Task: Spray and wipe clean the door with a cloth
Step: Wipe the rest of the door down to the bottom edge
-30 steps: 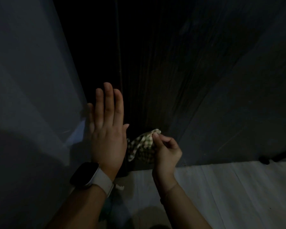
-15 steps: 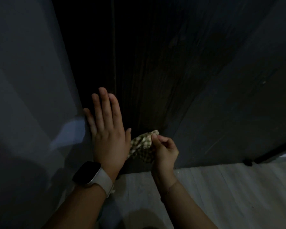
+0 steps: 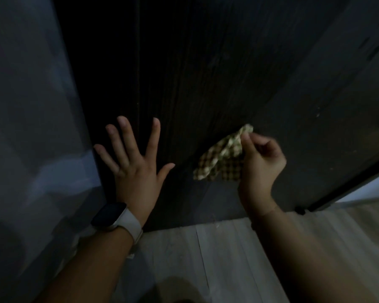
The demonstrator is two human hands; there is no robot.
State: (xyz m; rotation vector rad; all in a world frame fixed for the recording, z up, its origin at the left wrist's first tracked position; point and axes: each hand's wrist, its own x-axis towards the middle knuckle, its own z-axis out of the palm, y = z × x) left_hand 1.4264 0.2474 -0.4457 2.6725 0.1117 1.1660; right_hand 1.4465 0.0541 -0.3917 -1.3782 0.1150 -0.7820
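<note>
Counts: 2 hands, 1 cloth, 1 door, 1 watch. Very dim light, detail is limited.

Left hand (image 3: 136,171) is spread flat, fingers straight & fanned, palm toward the door (image 3: 206,84) near its left edge; whether the palm actually touches can't be told. Smartwatch (image 3: 109,214) w/ dark square face & pale strap sits on that wrist.

Right hand (image 3: 260,158) has fingers curled, pinching the cloth (image 3: 221,158) betw. thumb & fingertips. Cloth hangs down & left from the pinch, bunched at the top just above the thumb, its loose end below & left of the knuckles. It lies against or just off the lower door face; contact not clear. A clear stretch of bare door separates the left thumb tip from the cloth's loose end.

Edges/room: door's bottom edge runs below both wrists, meeting the floor (image 3: 206,259). Wall (image 3: 31,106) is beside the left little finger. Door's right edge slants down beyond the right hand, w/ a small dark stop-like knob (image 3: 299,209) at its foot, & a brighter strip past it. Wide bare door surface above both sets of fingers.

Materials: door is dark, vertical wood-grain streaks. Cloth is soft, checked, pale green/cream. Floor is pale planks w/ straight seams. Wall is smooth, grey.
</note>
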